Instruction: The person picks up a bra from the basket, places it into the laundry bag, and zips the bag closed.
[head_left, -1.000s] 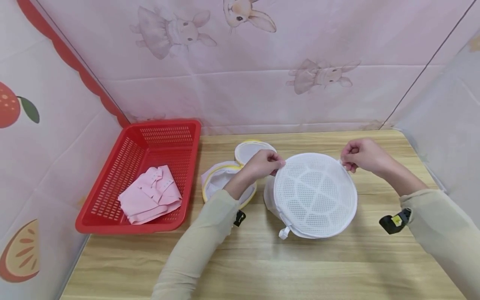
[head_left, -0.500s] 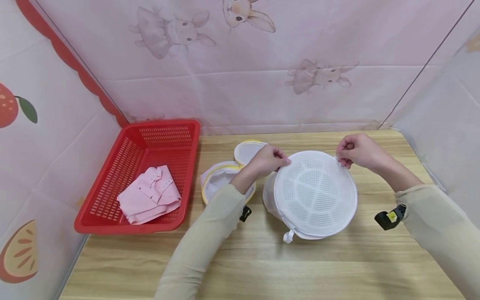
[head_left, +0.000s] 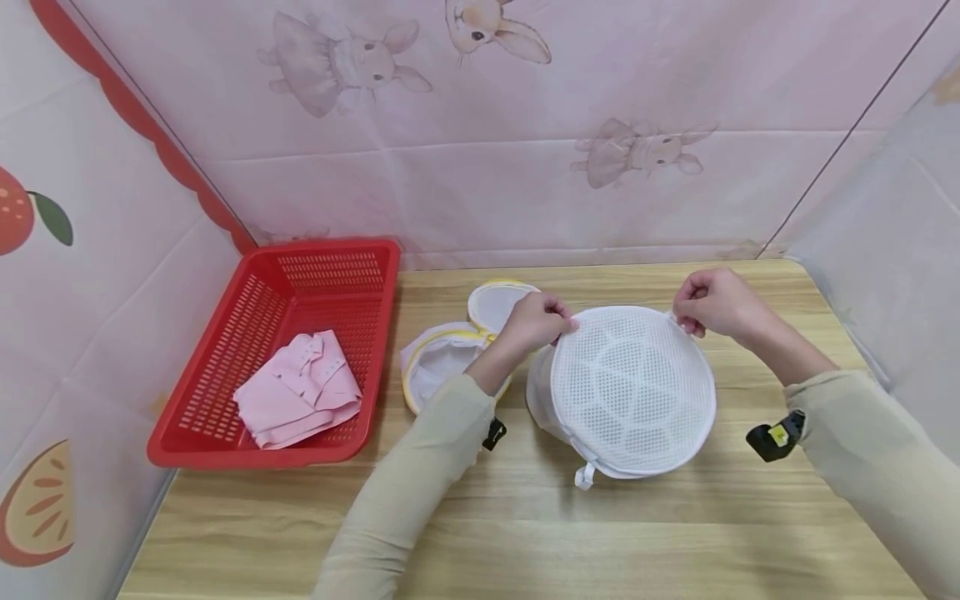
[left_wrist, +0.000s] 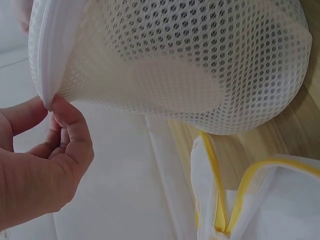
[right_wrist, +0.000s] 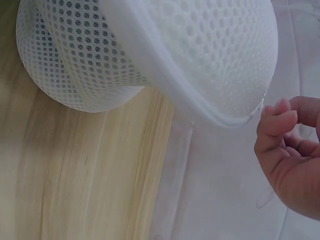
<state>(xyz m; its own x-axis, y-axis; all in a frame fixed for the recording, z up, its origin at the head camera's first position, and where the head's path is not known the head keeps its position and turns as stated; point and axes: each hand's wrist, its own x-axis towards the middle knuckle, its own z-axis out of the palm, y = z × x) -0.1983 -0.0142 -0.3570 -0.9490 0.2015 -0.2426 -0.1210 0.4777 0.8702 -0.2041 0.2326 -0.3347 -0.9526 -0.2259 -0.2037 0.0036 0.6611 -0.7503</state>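
Observation:
A round white mesh laundry bag (head_left: 633,392) stands on the table, its mesh lid facing up and tilted toward me. At the lid's back left edge, my left hand (head_left: 536,321) pinches the rim between thumb and forefinger; the left wrist view shows this pinch on the white seam (left_wrist: 50,75). My right hand (head_left: 712,304) pinches a small white piece at the back right of the rim (right_wrist: 220,117); whether that is a zipper pull cannot be told. A white loop tab (head_left: 584,476) hangs at the front of the lid.
Left of the bag lies a smaller white mesh bag with yellow trim (head_left: 442,358), its round lid (head_left: 501,304) folded back. A red plastic basket (head_left: 386,333) at the left holds a folded pink garment (head_left: 300,392). Fabric-covered walls stand behind and beside the wooden table (head_left: 525,542).
Both hands have shifted slightly, the left to the right and the right to the left, still at the rim. The front loop tab has moved a little right.

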